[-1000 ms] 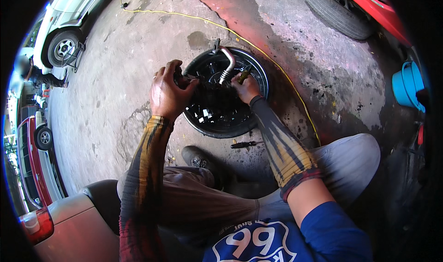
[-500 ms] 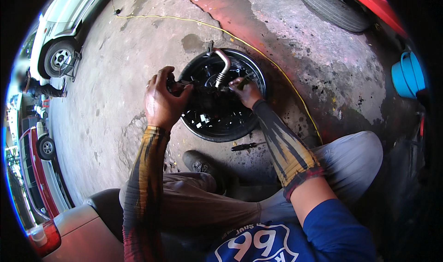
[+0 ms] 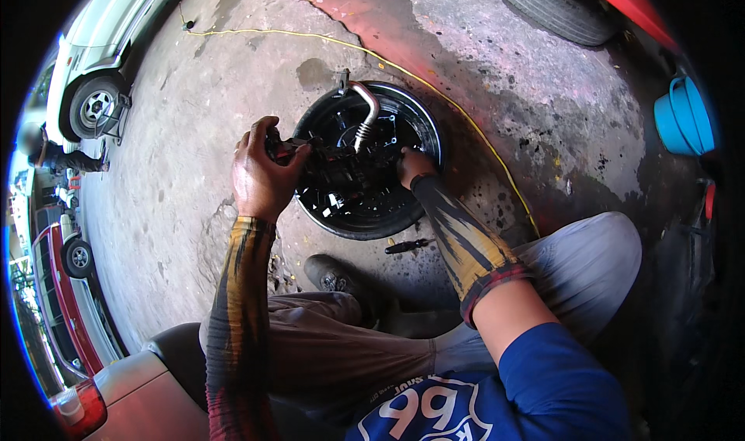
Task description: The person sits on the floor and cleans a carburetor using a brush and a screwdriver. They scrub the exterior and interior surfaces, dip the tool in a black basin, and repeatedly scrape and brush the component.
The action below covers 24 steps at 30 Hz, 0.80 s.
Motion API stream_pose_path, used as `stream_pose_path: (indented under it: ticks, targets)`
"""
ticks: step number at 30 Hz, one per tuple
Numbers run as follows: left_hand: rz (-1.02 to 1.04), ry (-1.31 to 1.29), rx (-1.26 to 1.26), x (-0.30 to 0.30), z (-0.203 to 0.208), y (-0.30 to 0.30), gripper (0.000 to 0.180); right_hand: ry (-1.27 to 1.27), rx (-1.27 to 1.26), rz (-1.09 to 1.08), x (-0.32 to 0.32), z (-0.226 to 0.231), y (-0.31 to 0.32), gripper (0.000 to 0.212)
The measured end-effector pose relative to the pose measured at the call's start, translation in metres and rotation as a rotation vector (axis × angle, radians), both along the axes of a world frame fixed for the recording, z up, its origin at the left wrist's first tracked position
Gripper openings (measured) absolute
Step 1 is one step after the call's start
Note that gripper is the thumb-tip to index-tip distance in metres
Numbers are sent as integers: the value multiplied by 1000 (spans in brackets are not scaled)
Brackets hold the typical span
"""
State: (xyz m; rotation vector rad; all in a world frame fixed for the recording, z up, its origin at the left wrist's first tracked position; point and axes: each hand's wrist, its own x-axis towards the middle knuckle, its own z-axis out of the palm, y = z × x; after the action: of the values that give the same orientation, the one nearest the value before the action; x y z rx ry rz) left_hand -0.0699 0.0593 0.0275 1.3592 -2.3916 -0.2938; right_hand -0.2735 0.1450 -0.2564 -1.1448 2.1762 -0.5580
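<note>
The left hand [image 3: 262, 178] grips the end of a black part [image 3: 334, 161] held over a black wheel [image 3: 369, 161] lying on the concrete floor [image 3: 171, 169]. The right hand [image 3: 415, 167] is closed on the part's other end, just inside the rim. A screwdriver [image 3: 409, 245] lies just beside the wheel.

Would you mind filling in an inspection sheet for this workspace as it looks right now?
Surface: stained, cracked concrete floor, with a reddish patch at the top.
Job's things: black round wheel-like part lying flat on the floor; a bent metal tube rises from it; a black mechanical piece sits across it.
Clutter: small dark tool on the floor beside the wheel.
Hands: left hand grips the black piece's left end; right hand is on its right end.
Cables: yellow cord runs across the floor past the wheel.
Surroundings: white car, red vehicle, tyre, blue tub.
</note>
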Motion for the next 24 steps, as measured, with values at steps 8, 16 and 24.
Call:
stream_pose_path:
  ticks: [8,16,24]
  targets:
    - [15,-1,13,-1,1,0,58,-327,-266,-208,-13,59,-4,26]
    - [1,-23,-59,0,2,-3,61,-670,-583,-287,21,77,-10,13]
    - [30,-43,-37,3,-1,1,60,-51,-274,-268,-4,54,-12,21]
